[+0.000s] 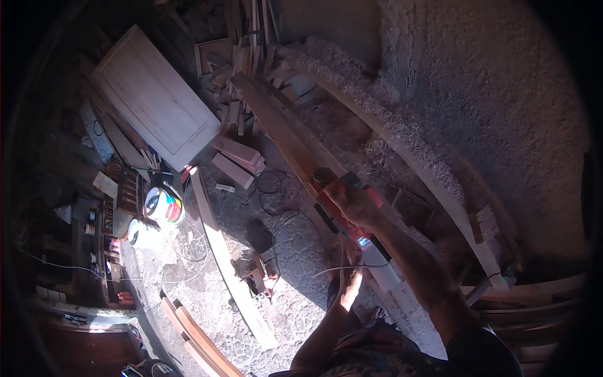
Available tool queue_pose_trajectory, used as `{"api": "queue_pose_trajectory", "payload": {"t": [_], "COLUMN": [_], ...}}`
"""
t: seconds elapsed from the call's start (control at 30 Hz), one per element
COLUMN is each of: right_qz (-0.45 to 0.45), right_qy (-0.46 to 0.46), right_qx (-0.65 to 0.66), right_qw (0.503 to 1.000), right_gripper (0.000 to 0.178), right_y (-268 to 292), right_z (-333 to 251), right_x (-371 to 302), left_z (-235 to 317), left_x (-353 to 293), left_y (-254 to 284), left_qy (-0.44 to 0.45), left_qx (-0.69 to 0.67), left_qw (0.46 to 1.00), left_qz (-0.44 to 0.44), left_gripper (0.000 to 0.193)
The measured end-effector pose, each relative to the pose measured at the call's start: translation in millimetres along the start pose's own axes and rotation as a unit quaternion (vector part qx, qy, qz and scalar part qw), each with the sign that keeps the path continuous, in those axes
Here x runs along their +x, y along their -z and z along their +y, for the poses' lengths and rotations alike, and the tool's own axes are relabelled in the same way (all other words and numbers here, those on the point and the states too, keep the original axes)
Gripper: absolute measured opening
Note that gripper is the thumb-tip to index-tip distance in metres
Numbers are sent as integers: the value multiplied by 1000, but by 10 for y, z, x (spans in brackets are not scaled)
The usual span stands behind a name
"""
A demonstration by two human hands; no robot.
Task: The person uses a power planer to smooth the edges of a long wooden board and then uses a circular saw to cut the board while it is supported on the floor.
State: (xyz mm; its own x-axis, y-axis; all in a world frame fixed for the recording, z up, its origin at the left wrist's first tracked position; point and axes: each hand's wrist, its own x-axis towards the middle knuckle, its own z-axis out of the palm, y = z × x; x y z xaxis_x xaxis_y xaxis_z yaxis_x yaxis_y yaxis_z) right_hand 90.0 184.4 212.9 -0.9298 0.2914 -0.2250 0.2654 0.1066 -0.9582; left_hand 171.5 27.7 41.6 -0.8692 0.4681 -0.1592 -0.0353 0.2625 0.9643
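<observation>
My right hand [359,208] is wrapped around the handle of a red and black electric hand planer [334,196]. The planer sits on a long wooden beam [276,133] that runs from the far middle toward my body. Below and to the left of the planer, my left hand [353,284] is close to the near part of the work, beside a thin pale cord [370,266] that loops past it. Its fingers are partly hidden, so their grip does not show.
A pale panelled door [157,94] leans at the far left, near stacked wood offcuts [235,69]. Paint buckets [164,205] stand on the left. A long plank [226,261] stands in sunlight. Shavings cover another curved-looking beam [433,179] on the right. Black cable [271,182] lies on the floor.
</observation>
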Motion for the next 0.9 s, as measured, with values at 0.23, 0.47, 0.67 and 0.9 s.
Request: {"api": "queue_pose_trajectory", "payload": {"t": [0.23,0.47,0.67,0.9], "right_qz": [0,-32,-19,-38], "right_qy": [36,8,0,-38], "right_qx": [-32,25,66,70], "right_qw": [999,999,998,996], "right_gripper": [51,40,49,50], "right_y": [-294,-568,-772,-658], "right_z": [-387,-836,-1193,-1000], "right_x": [1496,3010,4219,3684], "left_z": [71,-34,-88,21], "left_x": [913,911,995,975], "left_y": [230,332,298,313], "left_qy": [-21,43,55,63], "left_qx": [-75,-147,-163,-119], "left_qw": [992,964,952,967], "left_qz": [-102,-217,-254,-214], "left_gripper": [62,106,113,114]}}
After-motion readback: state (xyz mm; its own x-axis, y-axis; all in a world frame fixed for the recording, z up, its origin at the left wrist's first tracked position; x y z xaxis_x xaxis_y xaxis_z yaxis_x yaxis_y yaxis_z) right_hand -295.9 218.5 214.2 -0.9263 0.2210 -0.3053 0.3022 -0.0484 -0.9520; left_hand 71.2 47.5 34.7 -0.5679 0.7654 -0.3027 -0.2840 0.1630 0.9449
